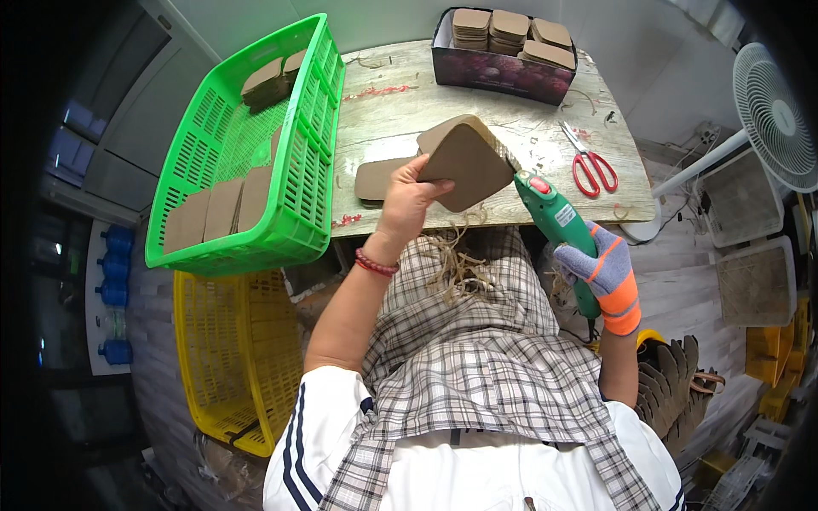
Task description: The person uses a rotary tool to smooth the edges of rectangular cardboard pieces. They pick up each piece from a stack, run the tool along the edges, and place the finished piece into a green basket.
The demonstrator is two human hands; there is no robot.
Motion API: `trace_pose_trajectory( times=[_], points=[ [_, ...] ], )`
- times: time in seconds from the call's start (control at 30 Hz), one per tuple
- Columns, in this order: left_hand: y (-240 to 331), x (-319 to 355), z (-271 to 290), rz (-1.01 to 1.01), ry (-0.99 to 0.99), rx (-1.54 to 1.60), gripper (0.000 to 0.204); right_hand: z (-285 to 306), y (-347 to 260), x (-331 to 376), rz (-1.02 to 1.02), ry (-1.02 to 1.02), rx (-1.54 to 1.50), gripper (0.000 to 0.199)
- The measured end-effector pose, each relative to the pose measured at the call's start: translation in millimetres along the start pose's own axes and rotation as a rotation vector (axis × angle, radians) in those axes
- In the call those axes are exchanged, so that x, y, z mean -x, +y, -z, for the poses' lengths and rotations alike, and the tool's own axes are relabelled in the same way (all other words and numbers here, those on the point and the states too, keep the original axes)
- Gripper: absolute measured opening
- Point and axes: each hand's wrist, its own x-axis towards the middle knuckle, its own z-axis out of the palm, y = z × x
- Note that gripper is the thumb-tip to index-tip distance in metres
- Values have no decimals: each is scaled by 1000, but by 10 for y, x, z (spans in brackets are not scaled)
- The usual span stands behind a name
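A green basket [247, 153] at ten o'clock leans on the table [528, 128] edge with brown pads inside, and a yellow basket [230, 358] lies below it at eight o'clock. At twelve o'clock a dark box [503, 72] full of stacked brown pads stands on the table, with red scissors [588, 162] at two o'clock and a flat pad pile [379, 179] near the centre. A white fan [775, 115] stands at three o'clock, above grey trays [754, 281] on the floor.
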Motion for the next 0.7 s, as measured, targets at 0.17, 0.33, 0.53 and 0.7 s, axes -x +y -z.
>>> trace_pose_trajectory(
  times=[0.17,0.33,0.53,0.7],
  points=[
    [165,45,149,122,-57,-157,39,-76,-6,5,-38,-25,17,29],
    [107,150,138,219,-95,-182,36,-151,-26,-31,-64,-28,52,30],
    [233,158,240,231,-171,-416,39,-158,-27,-62,-105,-104,-62,28],
    [393,115,294,9,-55,-611,29,-139,46,-71,-114,-144,-10,26]
  ],
)
